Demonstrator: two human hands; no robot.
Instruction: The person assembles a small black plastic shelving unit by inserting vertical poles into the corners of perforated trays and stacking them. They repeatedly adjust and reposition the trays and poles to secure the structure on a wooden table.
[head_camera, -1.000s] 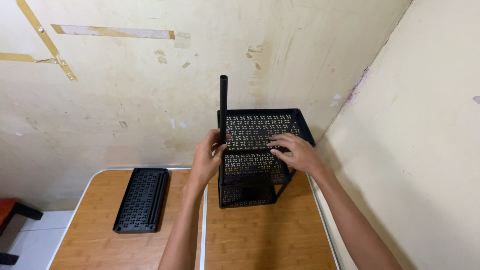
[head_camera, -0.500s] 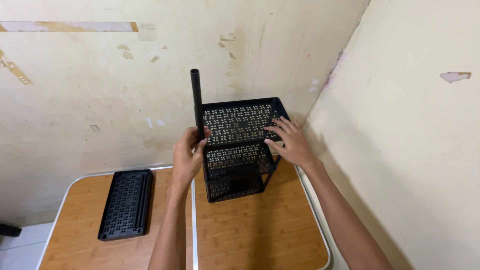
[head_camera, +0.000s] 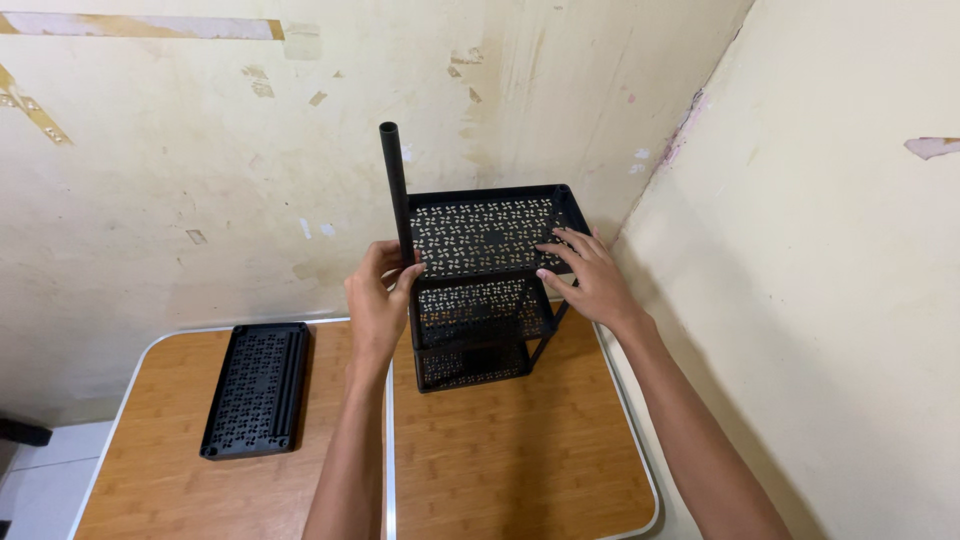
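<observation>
One black tube (head_camera: 396, 190) upright, left hand (head_camera: 378, 305) grip clamped; right hand (head_camera: 590, 282) flat, fingers apart, on rack (head_camera: 480, 290)

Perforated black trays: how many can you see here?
4: three stacked in the rack at top, middle and bottom; one loose tray lying on the table's left half.

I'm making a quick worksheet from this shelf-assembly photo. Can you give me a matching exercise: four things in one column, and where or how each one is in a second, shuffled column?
Things:
1. left hand
2. right hand
3. loose black tray
4. black pole

Places or states:
A. lies flat on the left half of the wooden table
B. stands upright at the front left corner of the rack, rising above its top shelf
C. fingers spread flat on the rack's perforated top shelf
D. wrapped around the pole at the level of the top shelf

Pairs: 1-D, 2-C, 3-A, 4-B
</observation>
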